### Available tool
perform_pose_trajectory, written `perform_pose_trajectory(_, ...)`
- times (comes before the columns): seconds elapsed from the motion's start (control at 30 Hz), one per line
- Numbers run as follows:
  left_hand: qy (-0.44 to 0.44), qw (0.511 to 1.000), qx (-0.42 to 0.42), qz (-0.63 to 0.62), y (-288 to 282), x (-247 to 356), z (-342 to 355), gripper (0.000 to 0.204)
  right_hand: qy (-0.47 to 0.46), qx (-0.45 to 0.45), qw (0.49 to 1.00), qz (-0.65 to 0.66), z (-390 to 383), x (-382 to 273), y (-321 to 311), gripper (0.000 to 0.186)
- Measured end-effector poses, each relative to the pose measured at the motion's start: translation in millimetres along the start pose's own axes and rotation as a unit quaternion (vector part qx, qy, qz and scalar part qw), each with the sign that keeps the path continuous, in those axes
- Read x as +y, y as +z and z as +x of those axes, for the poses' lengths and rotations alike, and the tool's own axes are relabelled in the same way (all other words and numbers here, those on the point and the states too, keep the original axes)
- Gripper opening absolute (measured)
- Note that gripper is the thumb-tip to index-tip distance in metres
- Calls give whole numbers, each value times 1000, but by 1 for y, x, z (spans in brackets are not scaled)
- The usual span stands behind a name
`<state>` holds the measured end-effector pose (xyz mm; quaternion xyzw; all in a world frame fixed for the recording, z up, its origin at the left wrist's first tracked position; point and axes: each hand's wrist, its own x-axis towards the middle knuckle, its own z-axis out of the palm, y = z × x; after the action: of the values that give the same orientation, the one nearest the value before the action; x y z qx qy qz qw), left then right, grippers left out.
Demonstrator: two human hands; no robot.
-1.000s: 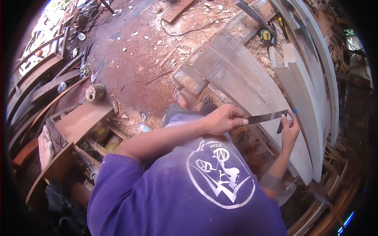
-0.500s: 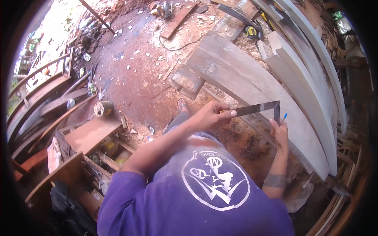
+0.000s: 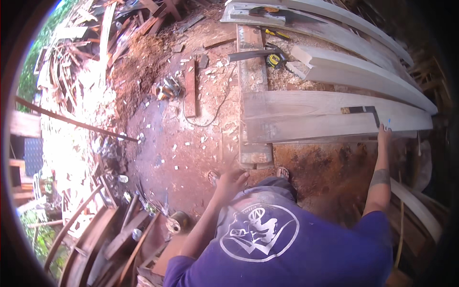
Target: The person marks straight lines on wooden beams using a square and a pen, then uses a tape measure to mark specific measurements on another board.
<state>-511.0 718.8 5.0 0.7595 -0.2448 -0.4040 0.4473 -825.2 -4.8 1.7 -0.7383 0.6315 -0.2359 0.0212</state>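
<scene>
My right hand (image 3: pixel 384 134) is closed at the end of the dark arm of a try square (image 3: pixel 369 110), with a blue pen (image 3: pixel 388 122) sticking up from the same fingers. The square is over a wide pale plank (image 3: pixel 306 115); whether it lies flat against the wood is hard to tell. My left hand (image 3: pixel 230 185) hangs in front of my body, away from the plank. It is a little blurred, with fingers apart and nothing seen in them.
Beyond the plank lie more pale boards (image 3: pixel 363 71), a yellow tape measure (image 3: pixel 273 60), a yellow-handled tool (image 3: pixel 277 33) and a handsaw (image 3: pixel 267 11). A wooden beam (image 3: pixel 253 86) supports the plank's left end. A power tool (image 3: pixel 168 89) with a cord and a reddish board (image 3: pixel 190 91) lie on the chip-strewn ground.
My left hand has let go of the square and dropped to the left. My right hand has carried the square out over the plank. The view has turned, showing more ground at left.
</scene>
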Motion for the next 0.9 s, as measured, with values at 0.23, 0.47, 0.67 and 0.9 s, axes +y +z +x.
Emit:
perform_pose_trajectory(0.23,-104,991,83,-10,-160,-108,-55,34,49,-68,975,207,-281,-160,3,30)
perform_pose_trajectory(0.47,-67,996,29,48,-239,-108,23,30,133,-62,952,268,-334,-173,-41,24)
perform_pose_trajectory(0.67,47,990,-9,132,-227,-34,96,35,182,-64,923,333,-302,-210,-29,23)
perform_pose_trajectory(0.9,160,929,-203,264,-236,-34,136,25,66,-142,972,176,-297,-346,-31,36)
